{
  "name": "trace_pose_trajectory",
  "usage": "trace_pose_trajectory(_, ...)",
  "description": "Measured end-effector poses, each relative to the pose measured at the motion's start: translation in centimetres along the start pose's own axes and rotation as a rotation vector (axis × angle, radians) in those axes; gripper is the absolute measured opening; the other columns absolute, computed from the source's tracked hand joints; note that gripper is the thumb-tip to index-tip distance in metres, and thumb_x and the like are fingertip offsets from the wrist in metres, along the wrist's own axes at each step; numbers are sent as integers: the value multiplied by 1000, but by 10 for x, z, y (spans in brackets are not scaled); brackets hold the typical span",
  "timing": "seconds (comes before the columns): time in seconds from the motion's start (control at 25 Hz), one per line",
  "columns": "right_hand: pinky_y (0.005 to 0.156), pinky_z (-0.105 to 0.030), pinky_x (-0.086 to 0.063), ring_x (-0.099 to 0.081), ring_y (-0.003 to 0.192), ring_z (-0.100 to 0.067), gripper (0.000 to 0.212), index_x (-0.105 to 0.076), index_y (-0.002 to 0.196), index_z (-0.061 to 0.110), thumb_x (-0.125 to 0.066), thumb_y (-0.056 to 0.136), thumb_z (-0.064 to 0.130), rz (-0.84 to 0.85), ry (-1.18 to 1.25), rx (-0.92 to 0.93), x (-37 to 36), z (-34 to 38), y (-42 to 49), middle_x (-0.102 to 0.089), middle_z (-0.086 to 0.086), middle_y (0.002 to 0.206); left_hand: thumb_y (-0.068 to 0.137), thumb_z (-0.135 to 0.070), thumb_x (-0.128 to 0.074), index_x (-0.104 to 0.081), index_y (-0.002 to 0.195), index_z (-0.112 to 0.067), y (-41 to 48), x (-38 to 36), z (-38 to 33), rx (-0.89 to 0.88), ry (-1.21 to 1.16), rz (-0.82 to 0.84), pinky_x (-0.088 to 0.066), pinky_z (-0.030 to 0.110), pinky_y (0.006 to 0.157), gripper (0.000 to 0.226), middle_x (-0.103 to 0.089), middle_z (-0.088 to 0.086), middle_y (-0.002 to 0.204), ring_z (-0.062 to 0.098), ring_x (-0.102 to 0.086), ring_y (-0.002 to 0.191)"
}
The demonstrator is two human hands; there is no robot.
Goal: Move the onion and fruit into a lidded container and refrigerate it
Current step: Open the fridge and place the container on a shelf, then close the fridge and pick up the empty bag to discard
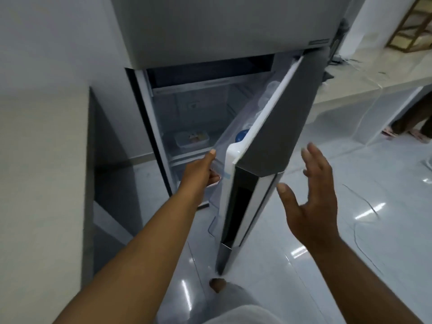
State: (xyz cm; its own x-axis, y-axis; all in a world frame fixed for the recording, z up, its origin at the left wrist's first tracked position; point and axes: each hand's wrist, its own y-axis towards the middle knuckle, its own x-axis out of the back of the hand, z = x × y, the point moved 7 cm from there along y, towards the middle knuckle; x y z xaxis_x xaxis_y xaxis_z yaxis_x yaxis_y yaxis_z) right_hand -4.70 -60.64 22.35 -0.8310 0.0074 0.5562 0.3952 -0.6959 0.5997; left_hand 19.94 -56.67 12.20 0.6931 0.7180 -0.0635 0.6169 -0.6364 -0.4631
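Observation:
A clear lidded container (191, 139) with food inside sits on a shelf in the grey refrigerator (210, 31). The lower door (280, 127) stands partly open, swung out toward me. My left hand (201, 170) reaches in at the door's inner edge, its fingers curled on the clear door shelf. To the right of the door's outer face, my right hand (311, 197) hovers open with fingers spread, holding nothing and apart from the door. The onion and fruit cannot be told apart inside the container.
A blue-capped bottle (242, 134) stands in the door rack. A grey counter block (42, 160) rises on the left. The white tiled floor (350, 230) is glossy. A low ledge (374, 85) runs at the right, with a person's feet (406, 134) beside it.

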Motion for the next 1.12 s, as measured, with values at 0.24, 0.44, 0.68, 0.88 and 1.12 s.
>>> trace_pose_trajectory(0.24, 114, -54, -30, -21, 148, -22, 58, -40, 142, 20, -45, 93, 51, 262, -83, 331, -106, 34, 80, -39, -4, 153, 91, -45, -57, -69, 94, -15, 25, 92, 8, -64, -52, -196, -55, 37, 84, 32, -71, 8, 93, 22, -67, 85)
trace_pose_trajectory(0.44, 120, -54, -15, -8, 151, -23, 72, -23, 151, 19, -48, 92, 51, 310, -156, 450, -194, 54, 120, -23, -4, 161, 94, -54, -38, -55, 131, -32, 29, 110, 43, -113, -48, -148, -33, 51, 115, 46, -51, -1, 145, 21, -46, 133)
trace_pose_trajectory(0.68, 119, -57, -13, -4, 152, -27, 79, -17, 153, 13, -54, 89, 42, 304, -235, 521, -276, 66, 172, -16, -8, 163, 93, -59, -39, -14, 148, -51, 100, 108, 5, -133, 118, -167, -22, 47, 116, 62, -12, -12, 164, 21, -17, 149)
trace_pose_trajectory(0.88, 119, -58, -14, 4, 151, -28, 80, -16, 153, 9, -56, 89, 37, 340, -264, 558, -319, 59, 197, -5, -10, 164, 92, -57, -40, -15, 147, -52, 157, 116, -23, -121, 64, -195, -21, 45, 116, 61, -16, -10, 163, 21, -20, 148)
trace_pose_trajectory(1.12, 119, -59, -9, 9, 151, -29, 87, -11, 153, 7, -60, 88, 37, 421, -283, 580, -342, 50, 208, 2, -12, 164, 94, -55, -39, -25, 145, -50, 181, 129, -38, -122, 28, -265, -23, 47, 116, 53, -26, -8, 161, 22, -27, 146)
